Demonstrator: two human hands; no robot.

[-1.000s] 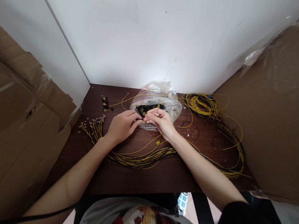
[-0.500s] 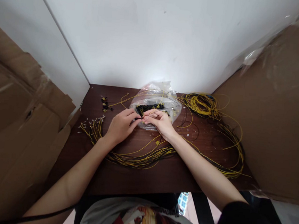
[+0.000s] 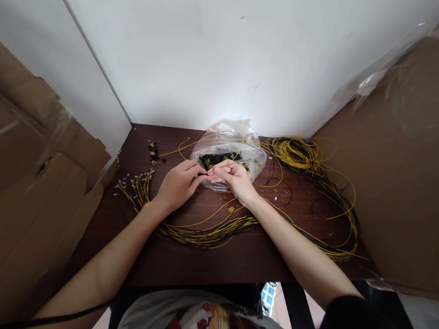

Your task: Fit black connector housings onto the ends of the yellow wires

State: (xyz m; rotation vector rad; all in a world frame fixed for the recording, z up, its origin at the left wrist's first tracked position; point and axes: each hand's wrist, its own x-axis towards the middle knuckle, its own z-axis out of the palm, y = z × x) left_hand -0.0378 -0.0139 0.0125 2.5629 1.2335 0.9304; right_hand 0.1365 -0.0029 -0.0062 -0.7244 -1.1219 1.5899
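My left hand (image 3: 179,185) is closed in a pinch, thumb and forefinger on a small dark piece whose kind I cannot make out. Its tip meets the fingertips of my right hand (image 3: 237,181), which are closed around a thin wire (image 3: 251,159) that runs up to the right. Just behind both hands lies a clear plastic bag (image 3: 257,150), its mouth towards me, with many small black and yellow parts (image 3: 220,158) inside. Below my wrists a long bundle of yellow and black wires (image 3: 198,237) crosses the table; its left ends (image 3: 141,180) carry small silvery tips.
A coil of yellow wire (image 3: 297,156) lies at the back right of the brown table (image 3: 195,270). Several loose black and yellow pieces (image 3: 153,152) sit at the back left. Cardboard (image 3: 29,178) stands on the left, a large carton (image 3: 407,165) on the right, a white wall (image 3: 221,57) behind.
The fingers of my right hand have shifted slightly along the wire, the thumb now more drawn back. My left hand stays almost in place, still pinching.
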